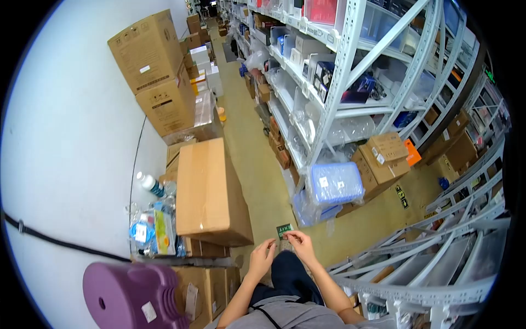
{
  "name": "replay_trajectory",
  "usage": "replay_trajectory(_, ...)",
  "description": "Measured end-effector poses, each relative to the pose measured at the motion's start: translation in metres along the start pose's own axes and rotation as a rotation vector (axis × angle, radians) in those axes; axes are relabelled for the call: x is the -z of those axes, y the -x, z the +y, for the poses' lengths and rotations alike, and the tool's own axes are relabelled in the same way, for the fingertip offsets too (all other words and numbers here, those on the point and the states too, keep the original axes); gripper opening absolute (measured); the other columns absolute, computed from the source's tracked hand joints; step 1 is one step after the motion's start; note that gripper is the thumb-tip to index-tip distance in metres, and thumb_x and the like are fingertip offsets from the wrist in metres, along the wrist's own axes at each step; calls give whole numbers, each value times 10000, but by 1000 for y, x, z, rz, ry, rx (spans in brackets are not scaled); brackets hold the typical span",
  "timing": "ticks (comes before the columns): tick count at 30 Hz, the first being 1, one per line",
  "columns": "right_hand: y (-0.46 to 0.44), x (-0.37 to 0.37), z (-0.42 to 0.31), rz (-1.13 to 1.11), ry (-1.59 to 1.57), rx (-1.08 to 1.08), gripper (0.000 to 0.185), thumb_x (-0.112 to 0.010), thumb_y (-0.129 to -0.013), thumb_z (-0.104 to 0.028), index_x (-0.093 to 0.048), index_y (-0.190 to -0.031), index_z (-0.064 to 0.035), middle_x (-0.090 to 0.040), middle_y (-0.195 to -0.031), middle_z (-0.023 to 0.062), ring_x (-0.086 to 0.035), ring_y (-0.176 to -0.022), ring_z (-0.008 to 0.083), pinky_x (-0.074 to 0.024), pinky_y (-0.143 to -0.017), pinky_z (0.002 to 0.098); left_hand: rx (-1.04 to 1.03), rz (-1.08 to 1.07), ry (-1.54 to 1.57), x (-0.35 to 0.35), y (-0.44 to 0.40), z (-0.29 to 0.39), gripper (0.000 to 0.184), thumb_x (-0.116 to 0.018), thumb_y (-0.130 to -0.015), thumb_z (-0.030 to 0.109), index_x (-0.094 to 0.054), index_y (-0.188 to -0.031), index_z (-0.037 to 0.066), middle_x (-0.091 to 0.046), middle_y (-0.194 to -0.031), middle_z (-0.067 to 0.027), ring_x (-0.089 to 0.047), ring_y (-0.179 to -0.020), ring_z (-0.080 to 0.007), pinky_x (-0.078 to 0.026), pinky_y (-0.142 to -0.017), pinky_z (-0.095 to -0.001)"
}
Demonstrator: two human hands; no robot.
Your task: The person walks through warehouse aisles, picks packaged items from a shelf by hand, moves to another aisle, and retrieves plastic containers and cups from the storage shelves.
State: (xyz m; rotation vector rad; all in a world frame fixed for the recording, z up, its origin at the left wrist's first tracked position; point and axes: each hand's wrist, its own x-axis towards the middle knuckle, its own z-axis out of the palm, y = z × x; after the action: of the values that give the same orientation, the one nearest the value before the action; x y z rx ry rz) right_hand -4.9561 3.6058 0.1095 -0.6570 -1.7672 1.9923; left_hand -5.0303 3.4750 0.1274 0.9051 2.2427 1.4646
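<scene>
My left hand is in front of my body at the lower middle, thumb and fingers drawn together in a pinch. My right hand is beside it, also pinched, a short gap to the right. What the fingertips hold, if anything, is too small to make out. Just beyond my right fingertips, a small dark green sign with pale lettering appears, seemingly on the floor. Closest to my left hand stands a large closed cardboard box.
Purple stacked stools stand at lower left, near bottles and packets. Tall cartons line the wall. White metal shelving runs along the right of the aisle. A wrapped blue-edged bin stands at its corner.
</scene>
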Motion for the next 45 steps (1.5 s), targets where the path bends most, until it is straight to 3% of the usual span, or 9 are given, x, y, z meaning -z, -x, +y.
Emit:
replay_trajectory(8,-101,87,-19,103,51,42,168,-475,-803,-73,-540,-896,50,-583,-851,90,-553,-792,133,-433,-699,227,-163,-96,-4,-62,-135,26,210,-480,-780,142,-527,-945,21,-572,-810,-154,-561,-746,-274,-436,-655,-322)
replay_trajectory(13,-139,114,-15,126,109,-2,169,-462,-810,-67,-531,-907,53,-579,-874,98,-551,-817,140,-429,-731,240,-90,-104,50,-77,-187,31,211,-489,-775,133,-526,-943,11,-568,-807,-163,-562,-739,-273,-438,-653,-319)
replay_trajectory(21,-222,95,-18,46,75,-65,148,-474,-796,-67,-551,-878,29,-586,-835,77,-547,-779,122,-417,-694,217,-58,-70,53,-78,-277,14,210,-491,-775,119,-531,-948,7,-578,-814,-153,-570,-772,-245,-433,-672,-290)
replay_trajectory(29,-347,70,-20,71,134,-37,164,-459,-798,-49,-525,-919,40,-576,-842,82,-548,-782,131,-428,-682,226,-88,-240,94,-61,-426,-3,237,-487,-777,162,-532,-969,29,-576,-840,-152,-563,-784,-257,-434,-680,-306)
replay_trajectory(34,-438,29,-23,-2,136,-78,168,-462,-798,-75,-528,-920,19,-582,-849,69,-546,-755,118,-409,-629,211,-161,-175,91,-27,-521,-25,241,-471,-776,179,-528,-962,36,-577,-822,-143,-560,-739,-272,-434,-651,-323)
replay_trajectory(39,-506,11,-19,-99,44,-140,184,-470,-806,-97,-529,-926,31,-577,-854,79,-541,-785,127,-418,-683,223,-34,-129,78,5,-583,-42,240,-477,-789,171,-531,-960,11,-581,-836,-147,-568,-781,-239,-433,-665,-296)
replay_trajectory(45,-574,33,-2,-76,110,-244,176,-476,-798,-84,-532,-909,40,-579,-857,87,-552,-779,144,-427,-704,232,98,-122,145,-11,-644,-69,229,-473,-778,173,-542,-941,27,-572,-807,-153,-560,-749,-268,-433,-650,-317)
